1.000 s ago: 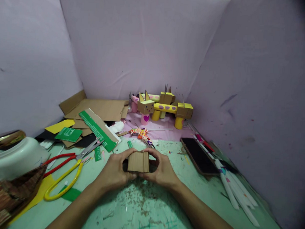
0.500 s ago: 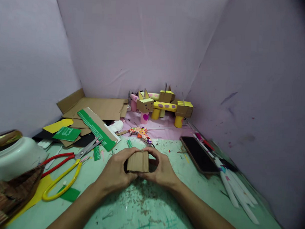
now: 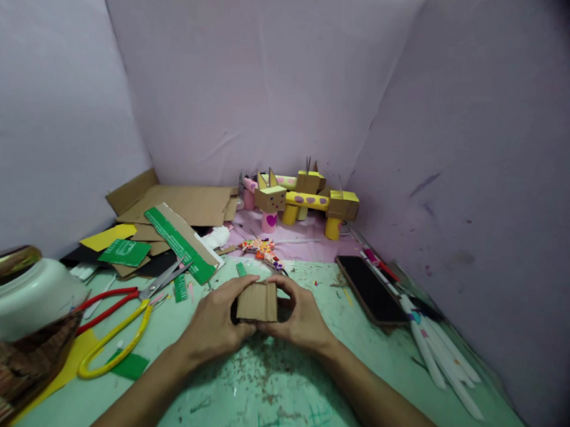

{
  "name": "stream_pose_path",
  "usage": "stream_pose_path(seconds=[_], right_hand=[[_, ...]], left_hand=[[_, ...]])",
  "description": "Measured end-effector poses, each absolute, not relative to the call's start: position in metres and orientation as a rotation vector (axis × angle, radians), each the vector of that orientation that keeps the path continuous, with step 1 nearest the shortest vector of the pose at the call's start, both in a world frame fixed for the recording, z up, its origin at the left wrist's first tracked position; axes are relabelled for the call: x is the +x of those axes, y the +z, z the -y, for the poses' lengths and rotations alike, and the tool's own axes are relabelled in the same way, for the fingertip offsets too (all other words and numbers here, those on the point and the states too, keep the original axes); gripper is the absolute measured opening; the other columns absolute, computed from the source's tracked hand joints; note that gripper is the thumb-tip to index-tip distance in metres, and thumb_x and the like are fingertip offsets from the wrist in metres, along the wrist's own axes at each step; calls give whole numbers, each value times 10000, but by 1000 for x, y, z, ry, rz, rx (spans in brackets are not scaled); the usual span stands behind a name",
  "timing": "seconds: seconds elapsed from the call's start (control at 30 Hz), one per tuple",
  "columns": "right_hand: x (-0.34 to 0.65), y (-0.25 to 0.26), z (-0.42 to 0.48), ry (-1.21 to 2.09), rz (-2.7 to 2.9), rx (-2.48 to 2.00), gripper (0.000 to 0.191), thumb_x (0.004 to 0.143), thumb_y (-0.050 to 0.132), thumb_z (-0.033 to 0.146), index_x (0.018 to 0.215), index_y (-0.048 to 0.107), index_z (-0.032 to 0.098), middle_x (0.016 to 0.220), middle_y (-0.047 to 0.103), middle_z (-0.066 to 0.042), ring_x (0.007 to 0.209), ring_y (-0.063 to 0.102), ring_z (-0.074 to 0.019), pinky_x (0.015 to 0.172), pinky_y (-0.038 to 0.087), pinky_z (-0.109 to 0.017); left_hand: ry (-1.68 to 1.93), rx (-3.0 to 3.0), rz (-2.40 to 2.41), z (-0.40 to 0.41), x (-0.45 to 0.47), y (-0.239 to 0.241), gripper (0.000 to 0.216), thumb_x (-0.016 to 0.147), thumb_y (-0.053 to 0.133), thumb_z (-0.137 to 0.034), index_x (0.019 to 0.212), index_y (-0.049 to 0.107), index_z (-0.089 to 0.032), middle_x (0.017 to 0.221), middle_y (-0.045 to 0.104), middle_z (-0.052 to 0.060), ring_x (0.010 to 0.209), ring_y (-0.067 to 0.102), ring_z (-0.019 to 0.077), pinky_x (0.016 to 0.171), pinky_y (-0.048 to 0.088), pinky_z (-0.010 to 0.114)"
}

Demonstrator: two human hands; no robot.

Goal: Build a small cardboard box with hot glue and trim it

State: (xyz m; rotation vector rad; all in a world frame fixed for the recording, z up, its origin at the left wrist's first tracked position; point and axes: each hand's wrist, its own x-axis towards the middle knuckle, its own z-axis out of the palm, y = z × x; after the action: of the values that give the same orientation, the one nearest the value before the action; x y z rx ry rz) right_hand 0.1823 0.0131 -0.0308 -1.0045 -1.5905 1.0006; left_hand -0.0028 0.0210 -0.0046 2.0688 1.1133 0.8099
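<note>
A small brown cardboard box (image 3: 257, 301) is held between both hands, above the middle of the pale green table (image 3: 279, 388). My left hand (image 3: 220, 317) curves round its left side, fingers at the far top edge and thumb at the near bottom edge. On the opposite side my right hand (image 3: 300, 314) grips it in the same way, with a dark gap between palm and box. The box's underside and far side are hidden. Just beyond the fingers lies a glue gun (image 3: 264, 250) covered in a colourful pattern.
Scissors (image 3: 144, 305) with red and yellow handles lie left, near a green-and-white cardboard strip (image 3: 183, 241) and a white jar (image 3: 34, 298). Cardboard animals (image 3: 308, 200) stand at the back. A phone (image 3: 373, 290) and several white markers (image 3: 441, 350) lie right.
Both hands keep the same hold on the cardboard box, which stays almost still. The camera view has shifted very slightly.
</note>
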Motion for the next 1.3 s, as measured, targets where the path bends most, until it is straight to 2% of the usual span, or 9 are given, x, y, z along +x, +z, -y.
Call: stream_pose_path(seconds=[0.1, 0.2, 0.37, 0.63, 1.07, 1.3], right_hand=[[183, -32, -14, 977, 1576, -1013, 572, 537, 814, 200, 1051, 563, 219, 1045, 644, -60, 947, 652, -233, 812, 566, -381], [182, -34, -14, 972, 1562, -1016, 589, 530, 826, 206, 1055, 561, 218, 1044, 650, -60, 954, 651, -233, 801, 568, -366], [182, -36, -15, 961, 1573, -1053, 593, 524, 826, 197, 1059, 569, 204, 1039, 657, -63, 952, 652, -234, 804, 566, -365], [183, -32, -12, 971, 1571, -1033, 596, 527, 842, 258, 1054, 567, 204, 1007, 672, -63, 945, 667, -242, 799, 574, -369], [184, -31, -12, 963, 1590, -1040, 562, 535, 802, 208, 1045, 567, 194, 1014, 654, -64, 946, 651, -241, 812, 561, -387], [184, -32, -12, 940, 1592, -1036, 585, 537, 813, 221, 1065, 562, 199, 1018, 655, -67, 908, 655, -228, 767, 560, -359]], left_hand=[[795, 2025, -1154, -21, -3, -6, 726, 667, 664, -229, 1355, 446, -146, 1323, 574, 175, 1189, 546, 339, 1006, 404, 513], [777, 1952, -1222, -23, -4, -7, 820, 646, 684, -253, 1401, 387, -134, 1313, 584, 176, 1171, 561, 350, 988, 421, 501], [774, 1929, -1208, -25, -2, -10, 598, 602, 690, -215, 1184, 559, -169, 1094, 688, 87, 1029, 618, 299, 908, 466, 436], [775, 1972, -1212, -22, 0, -3, 475, 588, 683, -198, 1054, 597, -162, 923, 687, 55, 859, 615, 259, 762, 473, 364], [778, 1982, -1257, -20, 0, -6, 548, 602, 663, -211, 1138, 558, -170, 1029, 682, 83, 941, 623, 284, 855, 461, 430], [803, 1945, -1258, -18, 2, -5, 567, 603, 646, -219, 1159, 547, -171, 1026, 682, 87, 921, 631, 281, 820, 479, 420]])
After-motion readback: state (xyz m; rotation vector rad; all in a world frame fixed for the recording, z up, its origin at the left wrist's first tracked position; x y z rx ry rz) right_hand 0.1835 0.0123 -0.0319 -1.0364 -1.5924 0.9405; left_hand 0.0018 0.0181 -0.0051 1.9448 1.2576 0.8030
